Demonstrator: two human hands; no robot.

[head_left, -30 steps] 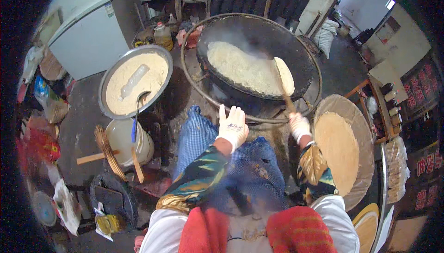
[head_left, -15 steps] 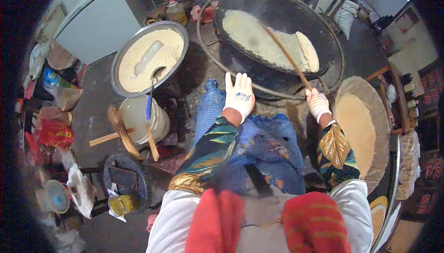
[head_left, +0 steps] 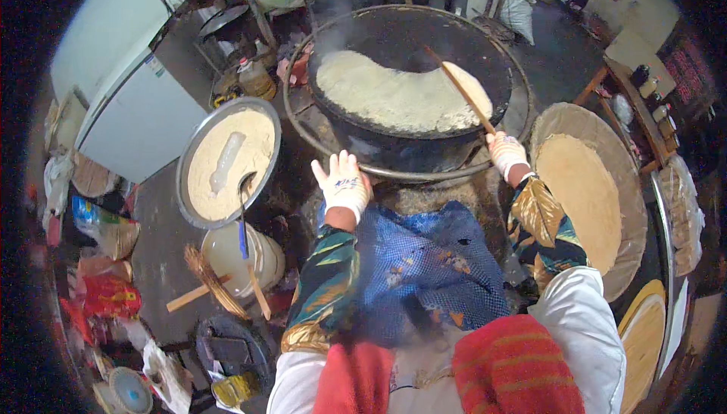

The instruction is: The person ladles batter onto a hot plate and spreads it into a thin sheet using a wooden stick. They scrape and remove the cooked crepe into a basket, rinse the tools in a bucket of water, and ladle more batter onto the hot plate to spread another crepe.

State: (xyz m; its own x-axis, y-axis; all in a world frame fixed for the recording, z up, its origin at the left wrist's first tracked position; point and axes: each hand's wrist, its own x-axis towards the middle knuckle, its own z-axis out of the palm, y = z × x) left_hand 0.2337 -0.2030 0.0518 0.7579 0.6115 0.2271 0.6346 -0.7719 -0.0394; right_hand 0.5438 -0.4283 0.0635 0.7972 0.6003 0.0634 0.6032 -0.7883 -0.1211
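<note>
My right hand (head_left: pixel 506 150), in a pale work glove, is closed round the handle of a long, thin wooden stick (head_left: pixel 471 99). The stick reaches over a big black round pan (head_left: pixel 409 31), slanting along the left side of a pale flap (head_left: pixel 468 84). A curved layer of pale, crumbly-edged batter or dough (head_left: pixel 386 96) covers the pan's near part, and steam rises at its left. My left hand (head_left: pixel 344 184), gloved too, has its fingers spread and holds nothing. It is by the near left of the metal ring (head_left: pixel 394 175) around the pan; whether it touches the ring I cannot tell.
At left, a metal basin (head_left: pixel 182 175) of pale meal holds a clear bottle (head_left: pixel 226 162) and a blue-handled ladle (head_left: pixel 243 238). Below stand a white bucket (head_left: pixel 269 259) and a brush (head_left: pixel 210 281). A wide lined basket (head_left: pixel 632 224) of tan powder is at right.
My view has shifted, so the pan shows lower and further left. The stick now lies close beside the pale flap, and more bare black pan shows at the far side.
</note>
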